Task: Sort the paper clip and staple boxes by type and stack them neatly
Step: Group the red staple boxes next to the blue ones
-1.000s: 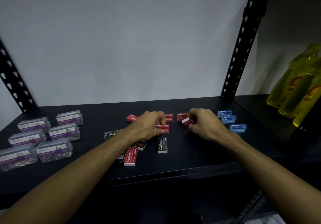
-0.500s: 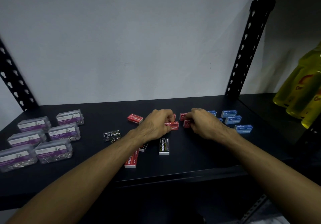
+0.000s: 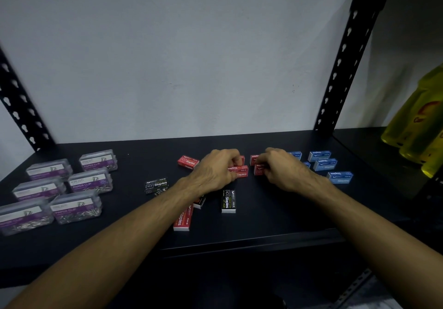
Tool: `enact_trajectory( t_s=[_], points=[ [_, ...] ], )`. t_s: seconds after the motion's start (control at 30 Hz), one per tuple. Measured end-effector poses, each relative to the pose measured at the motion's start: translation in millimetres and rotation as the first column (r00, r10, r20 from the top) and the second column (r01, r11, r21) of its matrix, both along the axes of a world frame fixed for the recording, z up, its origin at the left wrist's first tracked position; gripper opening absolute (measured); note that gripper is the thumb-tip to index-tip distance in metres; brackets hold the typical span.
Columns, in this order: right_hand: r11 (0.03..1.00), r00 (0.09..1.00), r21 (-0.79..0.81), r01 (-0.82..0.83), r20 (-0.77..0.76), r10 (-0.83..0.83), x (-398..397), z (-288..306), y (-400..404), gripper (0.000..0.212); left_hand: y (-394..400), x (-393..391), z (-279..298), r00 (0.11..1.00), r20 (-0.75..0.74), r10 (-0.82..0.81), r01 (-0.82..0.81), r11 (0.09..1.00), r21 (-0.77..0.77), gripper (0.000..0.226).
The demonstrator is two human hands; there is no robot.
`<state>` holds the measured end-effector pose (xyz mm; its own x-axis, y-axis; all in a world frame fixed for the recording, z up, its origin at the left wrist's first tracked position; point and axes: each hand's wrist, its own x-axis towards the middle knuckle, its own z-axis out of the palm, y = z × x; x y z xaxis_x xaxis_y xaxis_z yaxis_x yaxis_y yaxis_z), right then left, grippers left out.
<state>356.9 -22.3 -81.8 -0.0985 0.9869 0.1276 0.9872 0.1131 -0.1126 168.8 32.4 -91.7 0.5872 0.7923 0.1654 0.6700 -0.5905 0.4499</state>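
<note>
From the head view, both hands are down on the dark shelf [image 3: 275, 212] among the red staple boxes, and that red cluster is the landmark for everything else. The left hand [image 3: 213, 172] has its fingers curled over a red box [image 3: 238, 171] with the "Staples" label showing, its grip closed on it from above and the left side. The right hand [image 3: 281, 168] pinches another red box [image 3: 259, 169] just right of that one, fingers curled round its far edge. A third red box [image 3: 254, 158] sits just behind the right hand's box, and a fourth [image 3: 188, 161] lies apart to the left of the cluster. Nearer the viewer, a long red box [image 3: 183, 217] lies half under the left forearm, with black staple boxes around it: one [image 3: 228, 200] just in front of the cluster, one [image 3: 156, 185] to its left. The blue staple boxes [image 3: 322, 162] are grouped to the right of the cluster, partly behind the right hand. The clear paper clip boxes [image 3: 90, 181] sit well to the left, already gathered. The step in hand looks like bringing the reds together into one stack. To do it well, each hand should square its box by the long edges before setting one on the other, labels facing the same way, then press down lightly so the pile sits flush. The stray red on the left and the long one in front remain to be brought in, and the black boxes have yet to be collected.
</note>
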Motion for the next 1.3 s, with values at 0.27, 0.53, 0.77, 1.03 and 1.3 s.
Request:
enact_trajectory(
  t_s=[0.27, 0.53, 0.77, 1.03, 1.3],
  points=[
    [0.999, 0.999, 0.038, 0.008, 0.049, -0.010, -3.2, 8.8, -10.9, 0.030, -5.7, -14.2, 10.9, 0.999, 0.040, 0.003, -0.005, 0.999, 0.051, 0.036],
    [0.995, 0.998, 0.105, -0.003, 0.060, -0.003, -13.3, 24.8, -26.9, 0.030, -5.2, -58.3, 27.3, 0.998, 0.042, 0.041, -0.042, 0.999, 0.025, 0.028],
    [0.991, 0.998, 0.118, -0.060, 0.025, 0.057, -47.9, 30.4, -22.4, 0.031, -16.5, -99.4, 30.4, 0.996, 0.076, 0.054, -0.051, 0.998, -0.035, 0.025],
    [0.986, 0.996, 0.137, -0.091, 0.002, 0.092, -86.1, 23.8, 1.0, 0.032, -41.0, -133.3, 26.4, 1.000, 0.029, 0.004, 0.000, 0.991, -0.135, 0.039],
    [0.992, 0.995, 0.083, -0.098, 0.018, 0.097, -112.7, 14.3, 29.3, 0.037, -50.4, -142.9, 18.9, 0.990, -0.079, -0.113, 0.100, 0.983, -0.154, 0.058]
  ],
)
